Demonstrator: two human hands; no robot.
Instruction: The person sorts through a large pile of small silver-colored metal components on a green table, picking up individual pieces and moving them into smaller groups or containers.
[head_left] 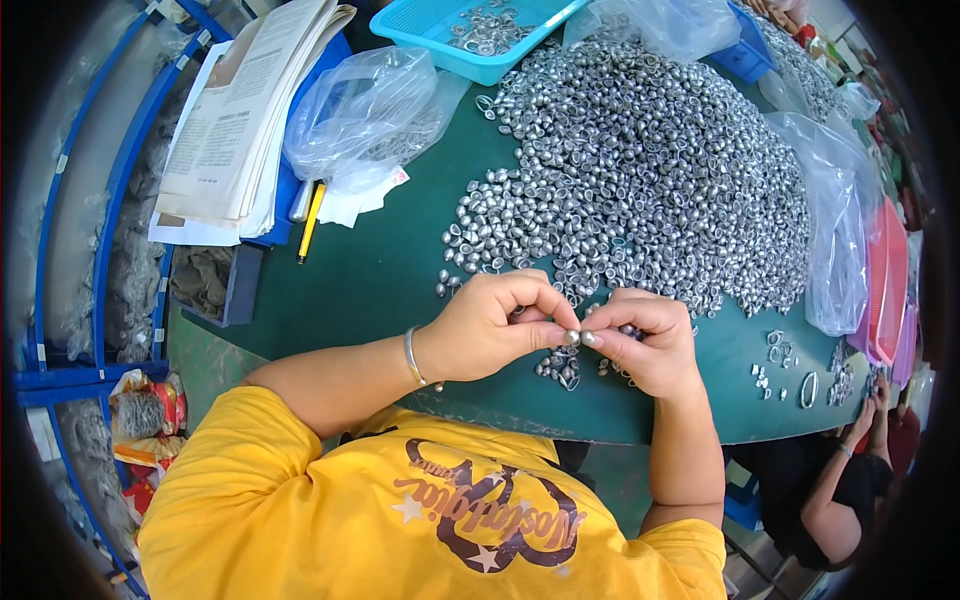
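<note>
- Both hands meet in a pinch: left hand and right hand each grip a small silver piece at the fingertips.
- Best kept low over the green bench, steady.
- The big heap of silver pieces lies just beyond.

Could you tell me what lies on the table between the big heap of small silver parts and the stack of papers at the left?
In the head view, between the heap and the papers lie a crumpled clear plastic bag and, below it, a yellow pencil on the green table.
</note>
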